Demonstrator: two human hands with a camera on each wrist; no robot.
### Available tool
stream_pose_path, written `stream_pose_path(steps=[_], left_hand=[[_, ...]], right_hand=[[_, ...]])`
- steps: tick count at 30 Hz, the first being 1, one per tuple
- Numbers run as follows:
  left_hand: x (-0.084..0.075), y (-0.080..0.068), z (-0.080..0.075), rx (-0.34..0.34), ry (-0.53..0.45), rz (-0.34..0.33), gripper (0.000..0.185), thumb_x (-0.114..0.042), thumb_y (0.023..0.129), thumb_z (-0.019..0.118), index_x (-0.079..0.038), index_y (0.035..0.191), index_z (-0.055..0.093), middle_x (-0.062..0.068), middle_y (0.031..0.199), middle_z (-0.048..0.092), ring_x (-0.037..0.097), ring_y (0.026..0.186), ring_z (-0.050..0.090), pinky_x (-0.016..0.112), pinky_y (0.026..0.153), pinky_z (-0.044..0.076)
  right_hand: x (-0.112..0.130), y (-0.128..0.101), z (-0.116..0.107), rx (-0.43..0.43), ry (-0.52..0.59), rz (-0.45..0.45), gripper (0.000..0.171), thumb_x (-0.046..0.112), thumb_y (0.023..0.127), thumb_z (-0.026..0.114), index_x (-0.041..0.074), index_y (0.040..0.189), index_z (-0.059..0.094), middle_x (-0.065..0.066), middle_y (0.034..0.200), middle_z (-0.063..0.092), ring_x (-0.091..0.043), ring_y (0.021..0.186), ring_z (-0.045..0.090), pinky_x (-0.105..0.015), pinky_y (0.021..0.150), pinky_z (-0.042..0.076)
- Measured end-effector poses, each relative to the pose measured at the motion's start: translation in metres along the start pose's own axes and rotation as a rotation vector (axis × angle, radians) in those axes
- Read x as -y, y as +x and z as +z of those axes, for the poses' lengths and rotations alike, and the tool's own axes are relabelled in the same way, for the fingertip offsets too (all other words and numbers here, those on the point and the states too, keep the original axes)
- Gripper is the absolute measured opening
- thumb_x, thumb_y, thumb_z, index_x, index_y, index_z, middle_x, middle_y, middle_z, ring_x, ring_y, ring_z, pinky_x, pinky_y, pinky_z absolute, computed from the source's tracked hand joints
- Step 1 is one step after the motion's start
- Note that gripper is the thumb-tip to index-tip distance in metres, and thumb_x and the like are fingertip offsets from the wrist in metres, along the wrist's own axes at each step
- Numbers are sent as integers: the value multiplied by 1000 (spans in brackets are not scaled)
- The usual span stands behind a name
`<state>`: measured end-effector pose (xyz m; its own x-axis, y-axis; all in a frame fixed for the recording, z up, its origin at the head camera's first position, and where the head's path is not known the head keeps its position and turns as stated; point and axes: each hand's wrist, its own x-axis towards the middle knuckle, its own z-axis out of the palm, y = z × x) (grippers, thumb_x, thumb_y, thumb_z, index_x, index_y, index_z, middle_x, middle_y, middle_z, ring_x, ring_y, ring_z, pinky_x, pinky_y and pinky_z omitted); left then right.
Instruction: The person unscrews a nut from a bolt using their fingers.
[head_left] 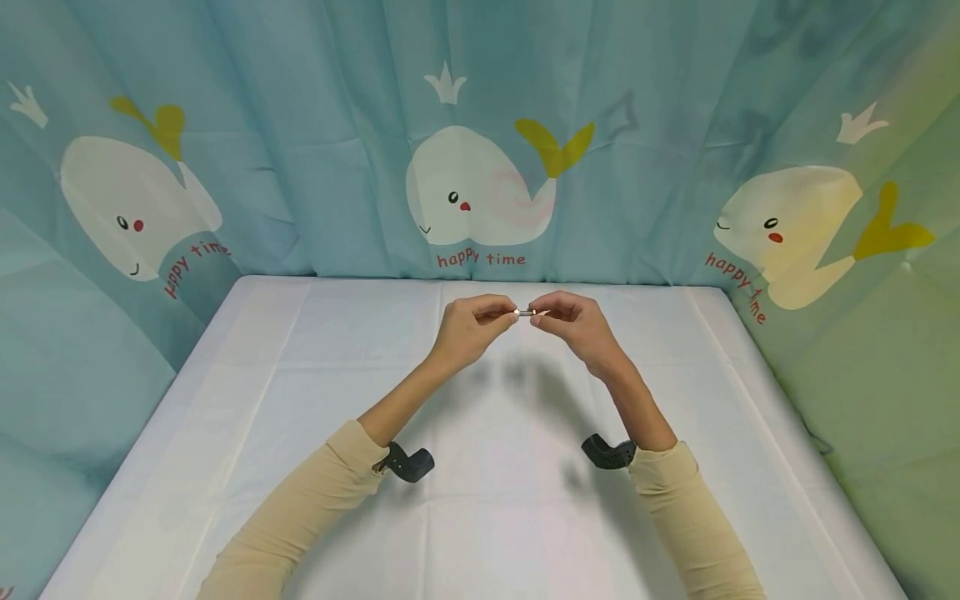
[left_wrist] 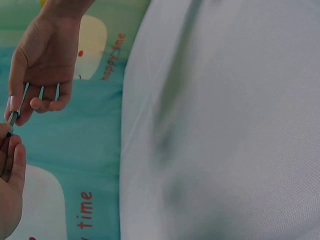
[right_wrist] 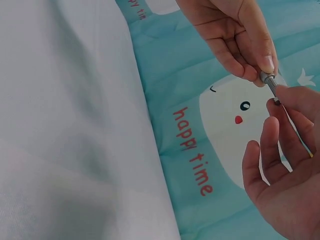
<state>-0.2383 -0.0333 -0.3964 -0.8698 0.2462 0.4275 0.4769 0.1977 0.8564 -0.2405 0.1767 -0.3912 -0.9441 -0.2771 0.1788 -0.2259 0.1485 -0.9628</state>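
Note:
A small metal bolt [head_left: 524, 312] is held in the air between my two hands, above the far middle of the white table [head_left: 300, 392]. My left hand [head_left: 480, 321] pinches one end of it with thumb and forefinger. My right hand [head_left: 566, 317] pinches the other end. In the right wrist view the left hand [right_wrist: 240, 45] grips the bolt's thicker end [right_wrist: 268, 78] and the right hand [right_wrist: 285, 165] touches its threaded tip. In the left wrist view the right hand [left_wrist: 42, 60] also keeps several thin metal screws [left_wrist: 41, 92] tucked under its curled fingers, near my left hand [left_wrist: 9, 150].
A white cloth covers the table, and nothing lies on it. A teal curtain [head_left: 315, 125] printed with white whales closes off the back and both sides. Black wrist cameras [head_left: 408, 462] sit on both beige sleeves.

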Motion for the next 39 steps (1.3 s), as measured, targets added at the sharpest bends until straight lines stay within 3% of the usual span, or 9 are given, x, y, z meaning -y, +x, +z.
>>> stream_pose_path(steps=[5, 12, 18, 33, 39], left_hand=[[1, 0, 0, 2, -8, 1, 7, -5, 91, 73, -1, 96, 75, 6, 90, 74, 14, 82, 71, 28, 76, 59], [5, -2, -4, -4, -17, -6, 7, -4, 91, 73, 0, 97, 75, 8, 91, 74, 17, 82, 71, 29, 75, 59], [14, -9, -9, -14, 2, -43, 8, -4, 90, 74, 0, 96, 76, 8, 91, 74, 18, 82, 71, 28, 77, 58], [43, -37, -13, 11, 49, -167, 9, -7, 91, 74, -1, 97, 76, 7, 93, 75, 18, 84, 72, 28, 74, 58], [58, -46, -11, 13, 74, -201, 7, -7, 90, 75, -2, 95, 76, 6, 92, 75, 18, 83, 72, 28, 72, 58]], right_hand=[[0, 0, -1, -5, -15, -21, 22, 6, 90, 73, -4, 110, 70, -1, 97, 70, -23, 85, 63, -33, 78, 53], [-7, -1, -4, -10, -12, 0, 23, 8, 92, 73, -3, 112, 70, -18, 109, 68, -26, 93, 65, -36, 85, 54], [-16, -7, -8, 2, -43, 46, 24, 12, 91, 75, -1, 111, 70, -7, 107, 71, -21, 98, 65, -31, 86, 54], [-63, -19, -4, 72, -133, 137, 23, 9, 91, 74, -3, 110, 72, -17, 110, 71, -22, 100, 65, -28, 83, 53], [-79, -22, -1, 84, -227, 142, 20, 8, 92, 73, -1, 110, 74, -11, 105, 73, -22, 92, 62, -27, 76, 50]])
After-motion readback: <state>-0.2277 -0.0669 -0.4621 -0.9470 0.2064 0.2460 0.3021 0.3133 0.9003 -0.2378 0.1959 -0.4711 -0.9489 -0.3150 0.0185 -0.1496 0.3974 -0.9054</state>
